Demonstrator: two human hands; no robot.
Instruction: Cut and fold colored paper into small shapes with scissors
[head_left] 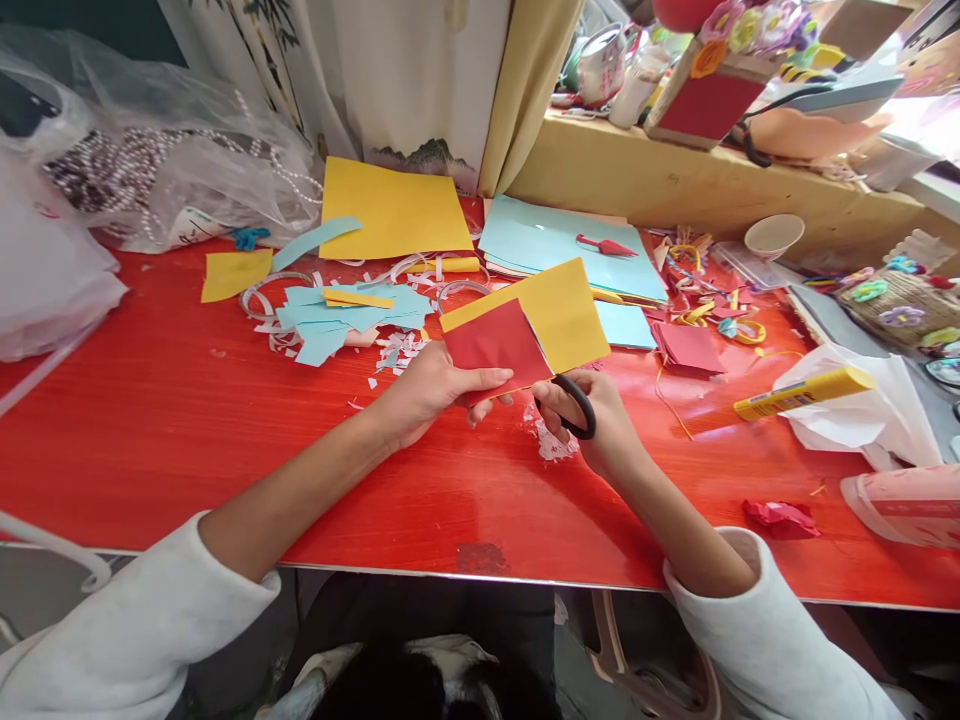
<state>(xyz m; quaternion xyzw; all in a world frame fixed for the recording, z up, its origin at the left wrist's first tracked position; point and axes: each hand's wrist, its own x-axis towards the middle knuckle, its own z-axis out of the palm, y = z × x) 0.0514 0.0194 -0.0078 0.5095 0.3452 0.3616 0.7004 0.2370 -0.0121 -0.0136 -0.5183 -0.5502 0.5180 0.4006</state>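
My left hand [450, 385] pinches a red paper square [491, 345] laid over a larger yellow sheet [574, 315], thumb on top and fingers beneath. Both papers are held up above the red table, tilted. Black-handled scissors [581, 408] are in my right hand [600, 420], with fingers through the loops. Their blades are mostly hidden at the papers' lower edge, close to the red square's right corner. The yellow sheet shows along the top and right of the red one. Under the scissors lies a small heap of pale scraps [553, 440].
Blue paper offcuts [352, 315] and white shreds cover the back left of the table [187, 440]. Behind are a yellow sheet [397, 210] and a blue paper stack [555, 240]. To the right lie red squares [686, 348], a glue stick [802, 393] and crumpled red paper [781, 518].
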